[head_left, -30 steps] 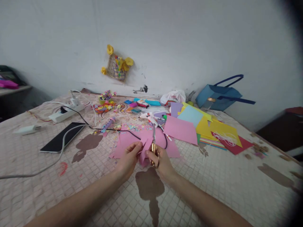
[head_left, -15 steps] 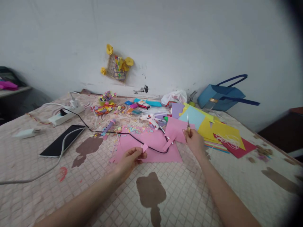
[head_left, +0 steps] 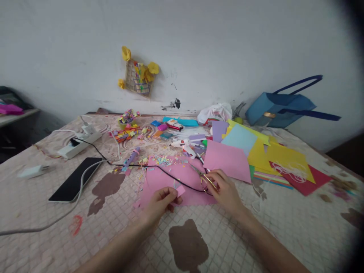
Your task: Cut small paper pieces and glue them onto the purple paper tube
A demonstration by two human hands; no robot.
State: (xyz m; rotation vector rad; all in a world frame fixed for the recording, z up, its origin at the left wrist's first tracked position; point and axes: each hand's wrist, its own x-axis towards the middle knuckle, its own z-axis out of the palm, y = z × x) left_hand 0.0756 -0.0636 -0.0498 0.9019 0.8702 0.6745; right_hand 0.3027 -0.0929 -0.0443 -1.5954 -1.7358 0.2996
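Observation:
Between the thumb and fingers of my left hand [head_left: 162, 201] is a small piece of pink paper [head_left: 181, 190]. My right hand [head_left: 226, 189] is closed around the gold handles of a pair of scissors [head_left: 203, 175], whose blades point up and to the left. Under both hands lies a large pink sheet [head_left: 167, 178] strewn with paper scraps along its far edge. A black cord [head_left: 170, 177] crosses that sheet between the hands. Beyond my right hand rests another pink sheet [head_left: 227, 159].
A white glue gun [head_left: 186, 147] lies past the large sheet. Coloured papers [head_left: 264, 159] and a blue bag [head_left: 280, 110] are at the right. On the left are a black phone-like slab [head_left: 75, 180], a power strip [head_left: 81, 146] and a pale cable [head_left: 81, 189].
My right hand has come left and lower with the scissors, which now point toward the upper left instead of upward. The left hand keeps the pink piece. The view has shifted slightly.

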